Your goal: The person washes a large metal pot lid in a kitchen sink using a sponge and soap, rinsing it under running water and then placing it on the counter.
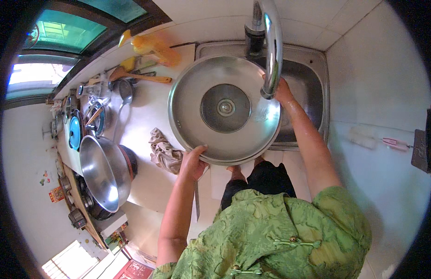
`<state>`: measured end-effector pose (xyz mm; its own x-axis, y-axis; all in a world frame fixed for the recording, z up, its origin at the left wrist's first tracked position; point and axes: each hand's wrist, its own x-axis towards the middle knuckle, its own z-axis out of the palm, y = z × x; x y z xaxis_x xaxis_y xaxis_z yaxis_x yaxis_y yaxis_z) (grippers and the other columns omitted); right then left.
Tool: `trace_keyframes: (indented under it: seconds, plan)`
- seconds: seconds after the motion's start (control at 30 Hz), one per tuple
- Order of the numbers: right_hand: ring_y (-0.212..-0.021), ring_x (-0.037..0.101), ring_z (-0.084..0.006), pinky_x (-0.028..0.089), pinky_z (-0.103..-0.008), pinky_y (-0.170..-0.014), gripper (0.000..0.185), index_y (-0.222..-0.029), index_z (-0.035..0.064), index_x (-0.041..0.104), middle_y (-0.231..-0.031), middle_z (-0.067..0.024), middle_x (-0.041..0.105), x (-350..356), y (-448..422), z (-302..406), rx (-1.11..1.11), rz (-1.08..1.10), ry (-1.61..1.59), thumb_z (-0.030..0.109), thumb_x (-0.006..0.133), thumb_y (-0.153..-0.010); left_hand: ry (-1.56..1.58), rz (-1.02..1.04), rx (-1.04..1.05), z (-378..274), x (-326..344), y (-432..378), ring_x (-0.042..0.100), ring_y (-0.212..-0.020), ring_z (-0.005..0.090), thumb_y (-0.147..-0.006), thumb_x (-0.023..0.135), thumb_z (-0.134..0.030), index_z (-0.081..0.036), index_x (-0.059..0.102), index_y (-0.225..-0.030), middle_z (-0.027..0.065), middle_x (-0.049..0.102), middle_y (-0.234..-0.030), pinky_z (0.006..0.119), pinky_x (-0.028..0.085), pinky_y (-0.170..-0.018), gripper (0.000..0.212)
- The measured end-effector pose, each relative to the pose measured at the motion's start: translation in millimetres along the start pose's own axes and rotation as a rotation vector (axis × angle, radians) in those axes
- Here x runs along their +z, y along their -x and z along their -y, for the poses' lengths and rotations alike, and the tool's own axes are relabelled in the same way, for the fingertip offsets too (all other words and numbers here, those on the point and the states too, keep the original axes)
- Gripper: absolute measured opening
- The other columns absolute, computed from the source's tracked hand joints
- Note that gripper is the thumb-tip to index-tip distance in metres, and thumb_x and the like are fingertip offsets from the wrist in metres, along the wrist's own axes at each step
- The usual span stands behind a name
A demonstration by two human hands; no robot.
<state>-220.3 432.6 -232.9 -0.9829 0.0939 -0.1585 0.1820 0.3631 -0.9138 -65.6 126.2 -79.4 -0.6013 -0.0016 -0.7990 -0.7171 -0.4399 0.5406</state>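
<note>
A large round steel pan lid (187,111) with a dark, probably glass, centre pane is held over the sink (306,94), its inner side facing up. My left hand (194,163) grips the near-left rim, thumb on top. At the right rim my right hand (284,91) holds the lid, its fingers partly hidden by the curved chrome faucet (274,45). Water falls from the spout onto the lid's right side and spreads there. A crumpled beige cloth (163,151) lies on the counter just left of my left hand.
On the counter at left are a big steel bowl-shaped pan (105,172), a ladle (125,92), a wooden spatula (142,76) and a blue lid (75,132). Yellow gloves (156,48) hang by the window. A wall stands close on the right, with a pink-handled brush (395,143).
</note>
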Motion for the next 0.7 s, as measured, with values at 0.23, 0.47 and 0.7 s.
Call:
trace_keyframes:
  seconds: [0.23,0.47,0.7]
  plan:
    - [-0.081,0.056,-0.0248,0.044,-0.0352,-0.072,0.045,-0.097,-0.0036,0.049,-0.091,-0.0179,0.056,-37,37,39,0.177,-0.003,-0.002,0.027,0.063,-0.068,0.11,0.037,-0.042,40,7,-6,0.055,-0.078,0.0249,-0.069,0.049,0.003,0.004,0.041,-0.099,0.0142,0.051,-0.09,0.034,0.048,-0.069,0.031]
    - [-0.079,0.056,-0.031,0.043,-0.0371,-0.07,0.05,-0.092,-0.0043,0.046,-0.085,-0.0211,0.056,30,88,22,0.195,-0.281,0.039,0.023,0.069,-0.058,0.337,-0.042,-0.014,85,18,-31,0.052,-0.082,0.0215,-0.07,0.053,0.0,0.001,0.045,-0.092,0.0097,0.052,-0.087,0.032,0.045,-0.071,0.024]
    - [-0.077,0.053,-0.0155,0.042,-0.0295,-0.067,0.034,-0.088,0.0016,0.051,-0.083,-0.0064,0.056,77,104,34,0.323,-0.163,-0.806,0.009,0.068,-0.06,0.322,0.022,0.19,83,44,-21,0.051,-0.087,0.0213,-0.075,0.055,-0.009,-0.002,0.042,-0.102,0.0097,0.049,-0.097,0.03,0.045,-0.075,0.031]
